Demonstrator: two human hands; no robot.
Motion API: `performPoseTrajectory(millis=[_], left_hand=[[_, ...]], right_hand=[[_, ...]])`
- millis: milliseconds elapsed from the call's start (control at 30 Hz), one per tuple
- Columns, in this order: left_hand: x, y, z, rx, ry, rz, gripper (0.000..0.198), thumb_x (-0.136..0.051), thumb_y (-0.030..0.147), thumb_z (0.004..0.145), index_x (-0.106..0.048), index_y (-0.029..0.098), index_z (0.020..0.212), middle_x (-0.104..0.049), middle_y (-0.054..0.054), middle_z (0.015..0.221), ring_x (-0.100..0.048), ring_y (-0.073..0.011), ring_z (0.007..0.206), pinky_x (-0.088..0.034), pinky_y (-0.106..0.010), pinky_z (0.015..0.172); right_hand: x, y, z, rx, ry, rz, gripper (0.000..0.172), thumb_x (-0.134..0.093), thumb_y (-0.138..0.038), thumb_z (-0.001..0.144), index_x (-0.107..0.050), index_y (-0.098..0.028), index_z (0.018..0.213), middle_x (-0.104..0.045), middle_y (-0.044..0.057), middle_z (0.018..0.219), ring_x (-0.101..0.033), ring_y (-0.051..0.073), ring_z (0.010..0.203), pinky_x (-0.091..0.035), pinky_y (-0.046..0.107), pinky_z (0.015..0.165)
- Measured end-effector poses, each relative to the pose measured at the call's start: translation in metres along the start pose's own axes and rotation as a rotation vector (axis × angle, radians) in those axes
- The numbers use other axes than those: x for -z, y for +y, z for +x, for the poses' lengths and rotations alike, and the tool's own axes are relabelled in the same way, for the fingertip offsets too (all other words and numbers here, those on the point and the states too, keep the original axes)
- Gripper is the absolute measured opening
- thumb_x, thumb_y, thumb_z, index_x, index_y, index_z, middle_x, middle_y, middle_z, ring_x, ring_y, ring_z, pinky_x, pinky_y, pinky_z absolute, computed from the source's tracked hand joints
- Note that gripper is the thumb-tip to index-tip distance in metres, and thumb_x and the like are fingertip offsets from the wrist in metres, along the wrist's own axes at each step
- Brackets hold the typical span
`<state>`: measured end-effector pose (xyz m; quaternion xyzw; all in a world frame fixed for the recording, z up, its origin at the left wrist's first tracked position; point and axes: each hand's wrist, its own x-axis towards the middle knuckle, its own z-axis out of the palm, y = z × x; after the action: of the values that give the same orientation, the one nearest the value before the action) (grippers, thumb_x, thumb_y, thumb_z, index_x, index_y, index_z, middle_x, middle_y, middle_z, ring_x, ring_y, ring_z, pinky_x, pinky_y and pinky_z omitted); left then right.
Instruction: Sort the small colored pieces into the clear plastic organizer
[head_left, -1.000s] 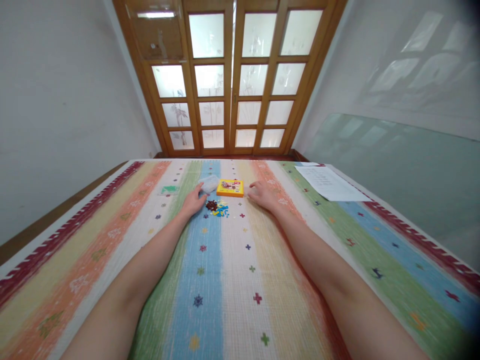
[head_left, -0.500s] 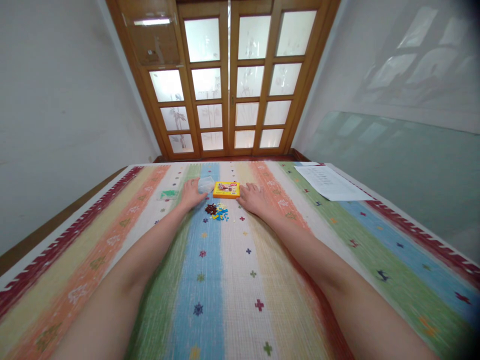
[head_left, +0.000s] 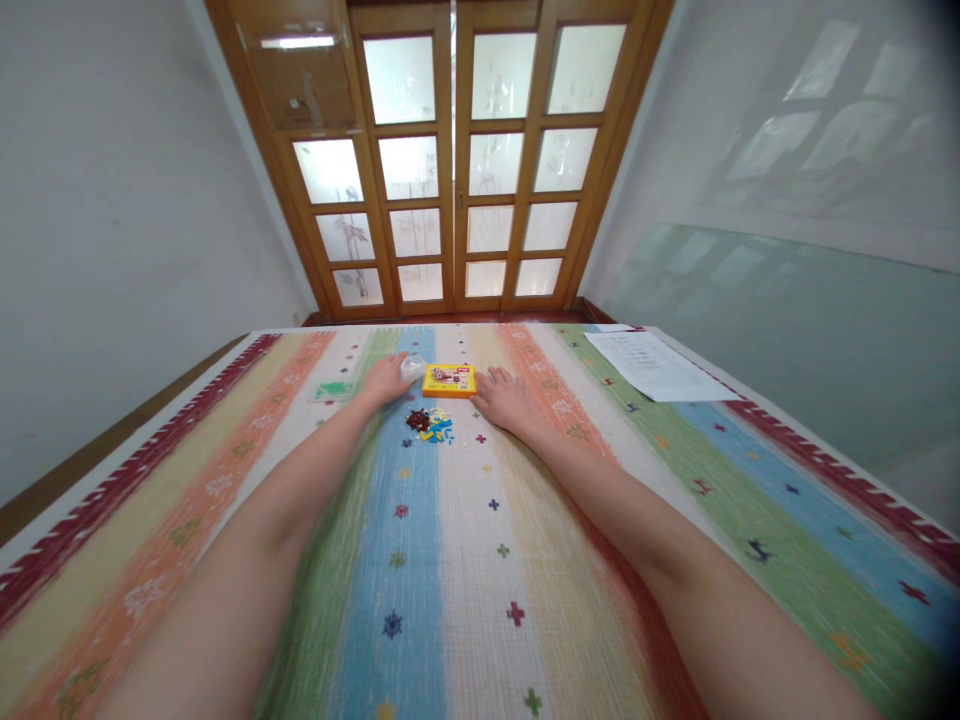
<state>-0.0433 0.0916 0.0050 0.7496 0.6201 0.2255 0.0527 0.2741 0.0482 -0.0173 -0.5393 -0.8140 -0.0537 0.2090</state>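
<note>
Two bare forearms reach in from the lower left and lower right of the frame across a striped tablecloth (head_left: 480, 560) printed with stars, crosses and snowflakes. Just below the frame's center, small loose pieces (head_left: 437, 429) lie heaped on the cloth, dark brown at the left of the heap, blue, yellow and pale at the right.

Immediately beyond them sits a flat yellow box (head_left: 449, 380), its front side deeper orange, its top bearing a brown-and-white picture and a red patch at the upper right. The right hand (head_left: 501, 398) rests at the box's right end, fingers loosely spread and clasping nothing, the nearest fingertips apparently touching the edge. The left hand (head_left: 385, 378) is on the opposite side, a clear plastic wrapper (head_left: 412, 367) between it and the box; its fingers are partly hidden, and whether they grip the wrapper cannot be told.

A clear packet with green contents (head_left: 332, 391) lies left of the left wrist. At right of center, a printed sheet (head_left: 656, 366) carries text too small to read. Wood-framed glass doors (head_left: 454, 160), cut off at the top, fill the upper middle.
</note>
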Motion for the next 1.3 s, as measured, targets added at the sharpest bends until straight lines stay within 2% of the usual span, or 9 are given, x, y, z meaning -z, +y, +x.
performPoseTrajectory(millis=[133,300,500,767,933,1133,1300], left_hand=[[0.014,-0.019,-0.001,-0.125,-0.097,0.004,0.075,-0.076,0.021,0.069,-0.058,0.024,0.142,-0.062,-0.016,0.133,-0.057,-0.0334,0.124,-0.04,-0.047,0.111],[0.03,-0.031,-0.004,-0.224,-0.177,-0.023,0.074,-0.074,0.019,0.065,-0.061,0.022,0.138,-0.062,-0.014,0.137,-0.056,-0.0321,0.128,-0.038,-0.043,0.115],[0.037,-0.032,-0.003,-0.223,-0.233,-0.01,0.077,-0.076,0.029,0.067,-0.058,0.018,0.142,-0.06,-0.014,0.143,-0.054,-0.0319,0.132,-0.037,-0.041,0.117],[0.04,-0.034,-0.004,-0.24,-0.312,0.124,0.084,-0.072,0.047,0.077,-0.047,0.017,0.152,-0.056,-0.015,0.147,-0.055,-0.0313,0.131,-0.04,-0.039,0.113],[0.05,-0.036,-0.011,-0.223,-0.324,0.254,0.092,-0.064,0.061,0.082,-0.037,0.018,0.158,-0.047,-0.017,0.156,-0.049,-0.0328,0.139,-0.037,-0.04,0.116],[0.067,-0.043,-0.018,-0.143,-0.303,0.353,0.087,-0.066,0.052,0.083,-0.036,0.025,0.16,-0.045,-0.013,0.158,-0.053,-0.0334,0.135,-0.041,-0.039,0.112],[0.069,-0.064,-0.021,-0.045,-0.32,0.404,0.088,-0.061,0.045,0.085,-0.027,0.026,0.164,-0.038,-0.014,0.163,-0.057,-0.031,0.131,-0.043,-0.037,0.109]], right_hand=[[-0.001,0.002,0.002,0.024,0.007,-0.003,0.047,-0.059,-0.048,0.098,-0.057,-0.027,0.14,-0.053,0.015,0.149,-0.044,0.034,0.139,-0.039,0.055,0.111],[-0.007,-0.002,0.012,0.046,-0.026,-0.003,0.051,-0.058,-0.047,0.099,-0.054,-0.029,0.146,-0.049,0.014,0.153,-0.041,0.034,0.142,-0.039,0.056,0.111],[-0.014,-0.01,0.023,0.044,-0.073,0.004,0.052,-0.057,-0.047,0.099,-0.054,-0.028,0.147,-0.049,0.015,0.154,-0.04,0.036,0.143,-0.036,0.06,0.112],[-0.003,-0.021,0.021,0.032,-0.148,-0.006,0.054,-0.051,-0.047,0.102,-0.048,-0.028,0.152,-0.043,0.013,0.159,-0.034,0.032,0.147,-0.029,0.053,0.118],[-0.006,-0.039,0.027,0.028,-0.158,0.011,0.053,-0.05,-0.046,0.101,-0.049,-0.029,0.151,-0.04,0.014,0.161,-0.035,0.033,0.147,-0.03,0.055,0.117],[-0.025,-0.054,0.041,-0.004,-0.145,0.167,0.049,-0.052,-0.038,0.101,-0.052,-0.028,0.149,-0.04,0.013,0.161,-0.034,0.031,0.148,-0.028,0.053,0.119],[-0.048,-0.064,0.061,-0.056,-0.143,0.376,0.051,-0.051,-0.017,0.095,-0.056,-0.02,0.146,-0.042,0.013,0.159,-0.035,0.022,0.148,-0.027,0.04,0.122]])
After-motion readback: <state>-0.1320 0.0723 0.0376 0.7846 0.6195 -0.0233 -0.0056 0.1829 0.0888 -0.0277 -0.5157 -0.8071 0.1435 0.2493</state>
